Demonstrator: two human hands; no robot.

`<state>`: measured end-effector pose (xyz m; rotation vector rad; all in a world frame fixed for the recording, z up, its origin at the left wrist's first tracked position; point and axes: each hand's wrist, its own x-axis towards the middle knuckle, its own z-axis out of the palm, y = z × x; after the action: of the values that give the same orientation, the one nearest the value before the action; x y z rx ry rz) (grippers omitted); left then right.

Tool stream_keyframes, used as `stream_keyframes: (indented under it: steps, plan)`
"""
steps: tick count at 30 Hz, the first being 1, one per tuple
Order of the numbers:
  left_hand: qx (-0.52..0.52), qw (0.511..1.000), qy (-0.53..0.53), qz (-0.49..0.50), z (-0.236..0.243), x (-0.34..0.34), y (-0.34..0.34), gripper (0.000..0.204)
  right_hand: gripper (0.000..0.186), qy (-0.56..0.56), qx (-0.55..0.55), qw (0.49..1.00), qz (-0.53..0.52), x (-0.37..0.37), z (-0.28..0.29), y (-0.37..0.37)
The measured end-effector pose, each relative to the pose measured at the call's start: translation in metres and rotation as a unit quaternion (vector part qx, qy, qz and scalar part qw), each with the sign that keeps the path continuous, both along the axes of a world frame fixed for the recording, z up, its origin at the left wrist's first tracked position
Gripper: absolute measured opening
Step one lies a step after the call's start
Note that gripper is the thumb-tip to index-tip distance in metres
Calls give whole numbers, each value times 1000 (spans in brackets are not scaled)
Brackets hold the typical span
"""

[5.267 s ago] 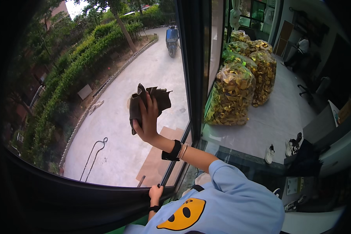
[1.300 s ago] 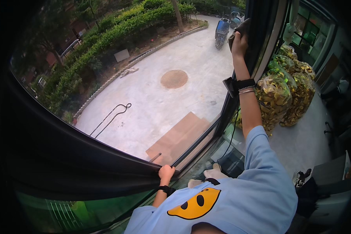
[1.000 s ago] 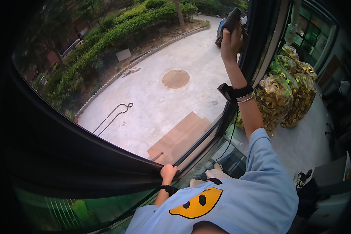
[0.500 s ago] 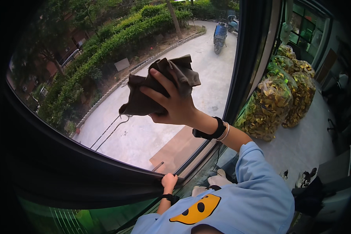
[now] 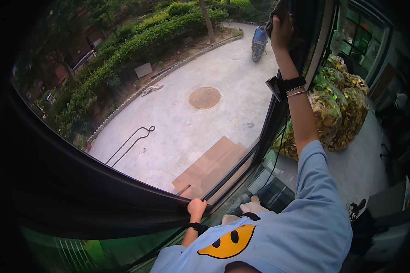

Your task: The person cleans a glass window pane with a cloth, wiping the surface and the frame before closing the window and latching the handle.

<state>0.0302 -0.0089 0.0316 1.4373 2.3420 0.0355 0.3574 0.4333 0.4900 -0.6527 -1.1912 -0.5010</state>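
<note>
At the upper right of the window, my right hand point(image 5: 282, 32) is closed around a dark grey-brown cloth point(image 5: 275, 18) and presses it at the glass edge beside the dark frame. That arm is stretched far up, with a black watch point(image 5: 280, 86) on the wrist. Low down, my left hand point(image 5: 197, 207) grips the bottom corner of the dark window frame point(image 5: 168, 194), its fingers curled over the edge. The large window pane point(image 5: 168, 118) spreads between my two hands.
Through the glass show a paved yard, a round manhole cover point(image 5: 204, 98), a hedge point(image 5: 123, 54) and a parked blue scooter point(image 5: 259, 43). Clear bags of gold scraps point(image 5: 341, 104) stand indoors to the right. A black cable point(image 5: 278, 154) hangs beside the frame, above my feet point(image 5: 253, 208).
My right hand has carried the cloth from the middle of the pane up and right to the frame, uncovering the view of the manhole cover. My left hand stays at the corner.
</note>
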Motion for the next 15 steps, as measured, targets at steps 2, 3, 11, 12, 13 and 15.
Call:
stream_keyframes:
  steps: [2, 3, 11, 12, 13, 15]
  plan:
    - [2, 1000, 6, -4, 0, 0, 1, 32, 45, 47, -23, 998, 45, 20, 6, 34]
    - [0, 1000, 10, -4, 1, 0, 0, 33, 43, 61, -34, 997, 35, 27, 8, 48]
    - [-2, 1000, -1, 0, 5, 2, -1, 34, 34, 5, -32, 999, 35, 2, 14, 16]
    - [1, 1000, -2, 0, 5, 2, -1, 34, 36, -20, 16, 999, 30, -12, 16, -5]
    - [2, 1000, 0, 1, 5, 2, -1, 34, 65, 11, -129, 990, 49, -34, 5, -30]
    - [2, 1000, 6, 2, 4, 3, -1, 34, 66, -38, -70, 997, 3, -68, 14, -70]
